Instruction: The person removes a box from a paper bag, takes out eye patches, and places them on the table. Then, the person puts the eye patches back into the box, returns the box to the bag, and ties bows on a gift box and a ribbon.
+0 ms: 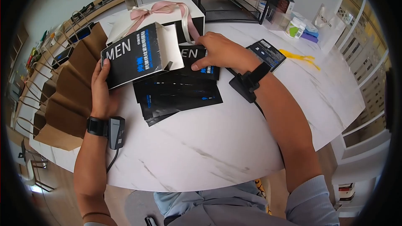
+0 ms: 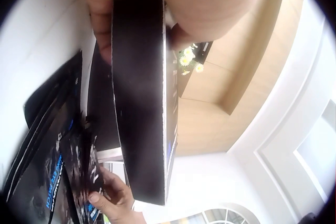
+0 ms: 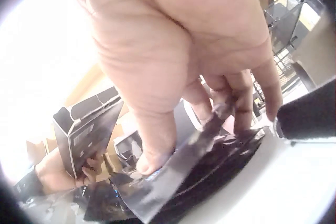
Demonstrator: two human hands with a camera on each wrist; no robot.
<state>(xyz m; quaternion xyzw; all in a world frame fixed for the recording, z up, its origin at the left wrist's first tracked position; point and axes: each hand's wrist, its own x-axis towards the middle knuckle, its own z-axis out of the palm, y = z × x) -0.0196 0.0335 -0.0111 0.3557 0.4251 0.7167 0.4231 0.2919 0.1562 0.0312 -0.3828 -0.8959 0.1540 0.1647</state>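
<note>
My left hand [image 1: 99, 88] grips a black carton [image 1: 132, 54] lettered "MEN" by its left side, tilted above the table. The carton's end flap stands open toward the right, its white inside showing. With thumb and fingers my right hand [image 1: 224, 52] pinches the end of a glossy black eye patch packet [image 1: 190, 53]; in the right wrist view the thumb lies on its face and the fingers reach behind. Several more black packets [image 1: 180, 96] lie fanned on the marble-patterned table [image 1: 234, 155] beneath. The left wrist view shows the carton's narrow side [image 2: 139, 98] close up.
Behind the hands stands a white box [image 1: 119, 28] with a pink ribbon [image 1: 157, 7]. Brown paper bags [image 1: 63, 117] line the left edge. A black mesh rack [image 1: 230, 15] stands behind; a flat black item [image 1: 272, 56], yellow ribbon [image 1: 301, 57] and bottle [image 1: 294, 30] are right.
</note>
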